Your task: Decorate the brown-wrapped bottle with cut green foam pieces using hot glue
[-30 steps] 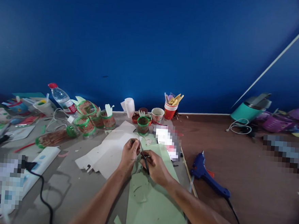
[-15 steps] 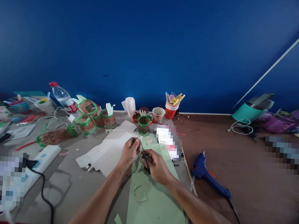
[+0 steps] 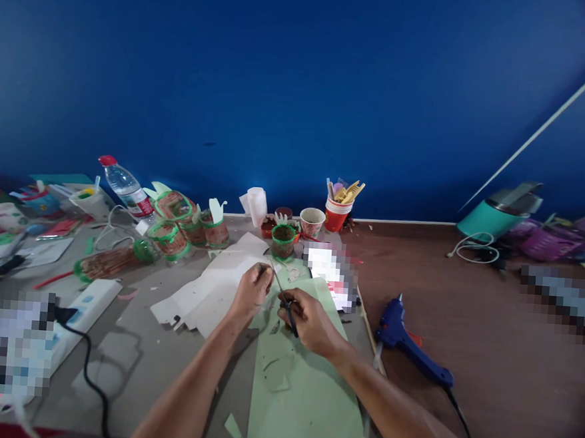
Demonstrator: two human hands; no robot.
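My right hand (image 3: 305,319) is closed around a pair of dark-handled scissors (image 3: 291,316), whose thin blades point up and left. The blade tips reach my left hand (image 3: 255,286), which is pinched closed; whatever lies between its fingers is too small or hidden to name. Both hands are above a pale green sheet (image 3: 304,407) that carries small dark scraps and a cut-out outline. Left of it lies a cut white sheet (image 3: 212,293). Just beyond my fingertips stands a small green-rimmed pot (image 3: 283,242) with dark filling.
A blue glue gun (image 3: 404,340) lies to the right, its cord trailing forward. Behind are a paper cup (image 3: 311,222) and a red cup stack (image 3: 337,215) holding tools. To the left are green-rimmed jars (image 3: 168,238), a bottle (image 3: 124,184) and a power strip (image 3: 89,305).
My right hand and the scissors have shifted slightly right and away from my left hand, widening the gap. My left hand keeps its pinch. The whole view has drifted slightly.
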